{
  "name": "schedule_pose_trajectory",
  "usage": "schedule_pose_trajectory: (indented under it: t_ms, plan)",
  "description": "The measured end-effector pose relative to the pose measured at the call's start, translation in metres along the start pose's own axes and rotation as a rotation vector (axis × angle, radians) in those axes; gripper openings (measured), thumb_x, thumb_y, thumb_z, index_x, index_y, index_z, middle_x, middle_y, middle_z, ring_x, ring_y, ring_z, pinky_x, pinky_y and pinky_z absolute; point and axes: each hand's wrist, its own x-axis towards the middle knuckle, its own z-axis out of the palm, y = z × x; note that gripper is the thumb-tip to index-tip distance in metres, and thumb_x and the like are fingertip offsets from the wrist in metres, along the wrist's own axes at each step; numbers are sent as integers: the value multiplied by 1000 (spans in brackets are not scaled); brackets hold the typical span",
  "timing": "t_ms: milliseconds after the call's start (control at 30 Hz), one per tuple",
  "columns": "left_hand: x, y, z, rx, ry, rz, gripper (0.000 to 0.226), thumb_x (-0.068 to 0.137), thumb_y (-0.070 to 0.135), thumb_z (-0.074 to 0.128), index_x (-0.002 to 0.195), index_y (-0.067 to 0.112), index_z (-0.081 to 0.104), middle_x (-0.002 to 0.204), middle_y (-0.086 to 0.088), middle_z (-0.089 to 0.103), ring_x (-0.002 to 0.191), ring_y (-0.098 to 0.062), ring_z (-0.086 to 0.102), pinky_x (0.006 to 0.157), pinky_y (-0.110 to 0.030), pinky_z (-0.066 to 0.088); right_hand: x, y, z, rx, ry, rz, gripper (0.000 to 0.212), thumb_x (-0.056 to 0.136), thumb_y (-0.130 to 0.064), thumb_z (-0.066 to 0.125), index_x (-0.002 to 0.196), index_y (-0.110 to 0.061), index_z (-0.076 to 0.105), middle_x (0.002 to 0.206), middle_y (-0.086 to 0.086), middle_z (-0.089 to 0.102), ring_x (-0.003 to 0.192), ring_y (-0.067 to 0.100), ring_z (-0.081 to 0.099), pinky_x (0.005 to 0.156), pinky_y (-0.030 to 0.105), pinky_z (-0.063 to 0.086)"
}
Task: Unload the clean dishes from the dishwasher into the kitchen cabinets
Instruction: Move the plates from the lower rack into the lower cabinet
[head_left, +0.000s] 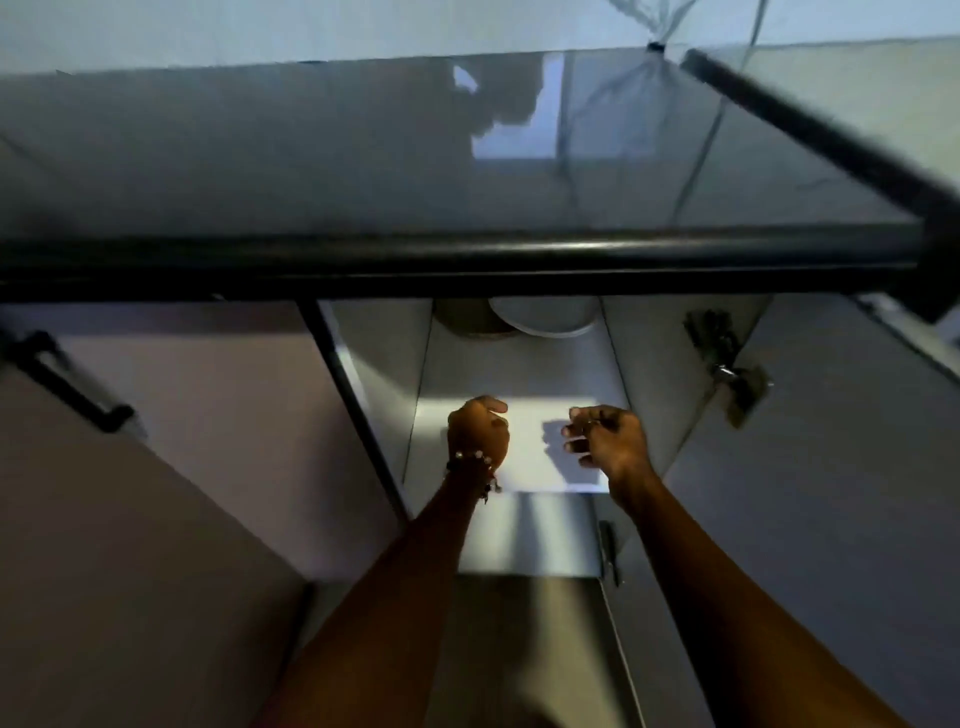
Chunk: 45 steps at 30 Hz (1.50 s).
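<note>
Two hands: both reach into the open cabinet (519, 364) below the dark counter edge (467, 254), side by side and apart.
Left hand (478, 431): fingers curled inward, a beaded bracelet (475, 460) at the wrist; nothing shows in its grip, though the palm side is turned away.
Right hand (605, 436): fingers loosely bent toward the left hand, with a ring or some small item at them that I cannot make out; it appears to hold no dish.
Dishes: a pale plate or bowl (545, 317) sits deep on the shelf, well beyond both hands, with a darker round item (462, 322) just beside it on the left-hand side; both are partly hidden by the counter edge.
Shelf (524, 457): a bright patch lies right under and between the hands.
Cabinet door (805, 441): swung open to the outside of the right hand, hinge (727, 364) showing.
Dishwasher: not in view.
Step in hand: by my reading, the putting-away end of one trip, hands free at the shelf.
Next move: likely calls for drawing both arms out under the counter edge and turning to the dishwasher for another item.
</note>
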Motion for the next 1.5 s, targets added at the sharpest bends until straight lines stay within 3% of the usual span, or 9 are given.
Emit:
schedule_pose_trajectory:
  t_ms: [100, 367, 533, 700, 900, 1067, 1267, 1433, 1500]
  plan:
    - [-52, 37, -39, 21, -109, -35, 23, 78, 3, 55, 90, 9, 74, 99, -8, 74, 94, -26, 68, 86, -25, 50, -70, -28, -16, 52, 15, 80, 17, 94, -12, 55, 80, -14, 64, 74, 9, 66, 54, 18, 57, 49, 21, 38]
    - [-186, 126, -133, 16, -268, -83, 25, 81, 4, 54, 89, 18, 73, 95, -9, 74, 91, -27, 68, 84, -33, 56, -242, -116, -46, 192, 61, 152, 17, 96, -10, 48, 95, -8, 65, 77, 6, 69, 59, 15, 59, 45, 18, 41]
    - [-252, 190, -170, -204, -301, -77, 20, 86, 2, 55, 91, 13, 71, 80, -9, 71, 58, -21, 64, 67, -36, 59, -328, -161, -81, 316, 94, 97, 15, 95, -15, 54, 97, -7, 67, 83, 9, 70, 60, 14, 62, 50, 22, 44]
    - [-294, 248, -180, -410, -334, -7, 17, 87, 6, 57, 91, 16, 70, 75, -6, 69, 61, -19, 63, 58, -27, 53, -384, -193, -139, 443, 161, 4, 17, 95, -14, 54, 101, -3, 66, 76, 5, 68, 58, 13, 60, 51, 22, 44]
    - [-338, 331, -143, -611, -434, 54, 13, 90, 5, 57, 97, 6, 68, 68, -7, 65, 44, -5, 54, 45, -20, 47, -411, -197, -240, 581, 355, -22, 14, 95, -10, 52, 93, -4, 65, 73, 7, 65, 56, 16, 56, 48, 22, 41]
    - [-370, 392, -76, -592, -543, 107, 13, 91, 2, 55, 96, 2, 67, 63, -3, 64, 42, -5, 54, 43, -18, 47, -405, -165, -331, 601, 458, 62, 16, 95, -12, 52, 96, -5, 66, 78, 7, 68, 59, 16, 57, 52, 25, 43]
    - [-377, 423, 39, -484, -622, -180, 12, 91, -2, 53, 91, 0, 65, 64, -8, 60, 34, -7, 50, 38, -18, 43, -372, -109, -415, 540, 462, 241, 14, 95, -10, 53, 91, -9, 66, 79, 8, 69, 57, 16, 57, 45, 21, 42]
    - [-365, 377, 103, -317, -522, -398, 15, 82, -5, 58, 76, 8, 64, 51, -5, 57, 31, -7, 49, 35, -16, 42, -334, -47, -439, 548, 380, 404, 12, 95, -9, 53, 98, -6, 63, 68, 4, 68, 45, 9, 57, 44, 18, 37]
    - [-355, 345, 126, -198, -471, -421, 14, 82, 0, 62, 73, 9, 68, 59, -11, 63, 43, -15, 58, 42, -22, 52, -316, -19, -441, 591, 368, 464, 12, 94, -10, 53, 97, -4, 63, 57, 0, 67, 43, 9, 57, 42, 16, 38]
